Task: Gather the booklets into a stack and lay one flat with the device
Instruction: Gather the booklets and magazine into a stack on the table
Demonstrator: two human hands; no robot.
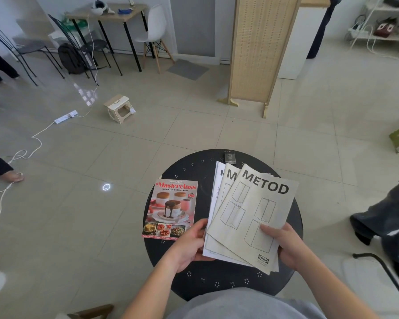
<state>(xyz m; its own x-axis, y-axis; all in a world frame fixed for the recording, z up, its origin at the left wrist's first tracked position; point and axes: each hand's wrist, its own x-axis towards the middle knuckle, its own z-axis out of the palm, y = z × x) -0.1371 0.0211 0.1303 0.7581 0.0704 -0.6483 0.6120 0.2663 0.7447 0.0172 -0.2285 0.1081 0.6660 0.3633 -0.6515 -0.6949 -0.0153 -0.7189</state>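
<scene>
Three grey METOD booklets [251, 210] are fanned out above the round black table [194, 279], held by both hands. My left hand [189, 242] grips their lower left edge from below. My right hand [283, 245] holds the lower right side, thumb on the top booklet's cover. A red Masterclass cookbook [171, 208] lies flat on the left part of the table. A small dark device [230, 157] sits at the table's far edge, just beyond the booklets.
A folding screen [260, 49] stands on the tiled floor behind the table. A small stool [119, 108] and a white cable with a power strip [65, 117] lie to the left. Another person's legs [387, 217] are at the right, a foot [12, 177] at the left.
</scene>
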